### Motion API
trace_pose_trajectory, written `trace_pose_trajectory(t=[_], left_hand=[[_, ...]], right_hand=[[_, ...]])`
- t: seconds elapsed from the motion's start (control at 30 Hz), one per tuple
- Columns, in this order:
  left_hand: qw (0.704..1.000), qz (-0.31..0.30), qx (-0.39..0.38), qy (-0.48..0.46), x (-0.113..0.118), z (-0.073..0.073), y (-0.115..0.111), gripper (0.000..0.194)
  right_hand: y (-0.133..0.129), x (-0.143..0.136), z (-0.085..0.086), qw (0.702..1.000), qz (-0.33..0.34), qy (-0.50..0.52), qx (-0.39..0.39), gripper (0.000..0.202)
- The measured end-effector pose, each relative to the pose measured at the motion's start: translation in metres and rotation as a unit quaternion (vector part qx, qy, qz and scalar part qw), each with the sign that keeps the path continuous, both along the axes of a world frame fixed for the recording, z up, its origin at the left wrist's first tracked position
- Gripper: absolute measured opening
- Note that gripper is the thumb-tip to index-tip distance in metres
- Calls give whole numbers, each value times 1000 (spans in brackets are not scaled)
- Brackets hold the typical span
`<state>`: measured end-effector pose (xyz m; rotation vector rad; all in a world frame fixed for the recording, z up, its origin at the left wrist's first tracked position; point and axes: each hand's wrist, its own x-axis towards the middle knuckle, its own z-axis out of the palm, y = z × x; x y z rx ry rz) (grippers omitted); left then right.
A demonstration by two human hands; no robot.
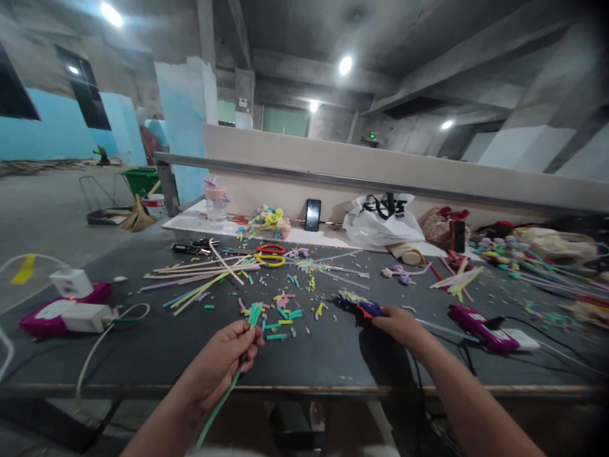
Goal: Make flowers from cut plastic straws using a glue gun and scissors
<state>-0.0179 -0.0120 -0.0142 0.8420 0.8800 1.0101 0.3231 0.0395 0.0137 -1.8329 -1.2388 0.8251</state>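
My left hand is closed, pinching a long green chenille stem that hangs down past the table edge. Short pale-green pieces stand up above its fingertips. On the right, my right hand is wrapped round a blue and orange hot glue gun, which rests low over the table with its nozzle end to the left, among clutter. A clear glue stick runs out behind that hand. Between the hands lie cut green bits and small pink and yellow pieces.
Loose stems, red and yellow scissors and keys lie on the dark table. Purple power strips with cables flank both sides. Behind stand a phone, cup, flower bunch and white bag.
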Motion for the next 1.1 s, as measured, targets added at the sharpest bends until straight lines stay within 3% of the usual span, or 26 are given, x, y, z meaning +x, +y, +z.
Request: trace_pose_trajectory(t=[0.2,0.4,0.5,0.6,0.7,0.83,0.9,0.97,1.1], left_hand=[[999,-7,17,44,6,1,-1,20],[986,-41,51,153,18,7,-9,25],[971,-70,88,210,29,13,-17,26],[958,-87,128,241,38,19,-24,18],[933,-82,179,302,43,24,-29,14],[888,-60,264,373,46,27,-33,18],[878,-59,276,386,47,26,-33,19],[887,-75,258,375,47,24,-33,18],[938,-84,181,282,47,18,-30,17]], right_hand=[[-41,-14,18,970,56,237,-21,12],[-65,-81,20,896,107,429,48,20],[-70,-118,16,911,89,381,131,24],[-77,-141,15,932,88,324,140,33],[-83,-150,19,943,101,295,113,39],[-83,-150,22,952,87,273,106,34],[-81,-151,20,959,70,255,102,27],[-78,-151,16,966,59,232,97,21],[-74,-152,11,975,50,198,90,18]])
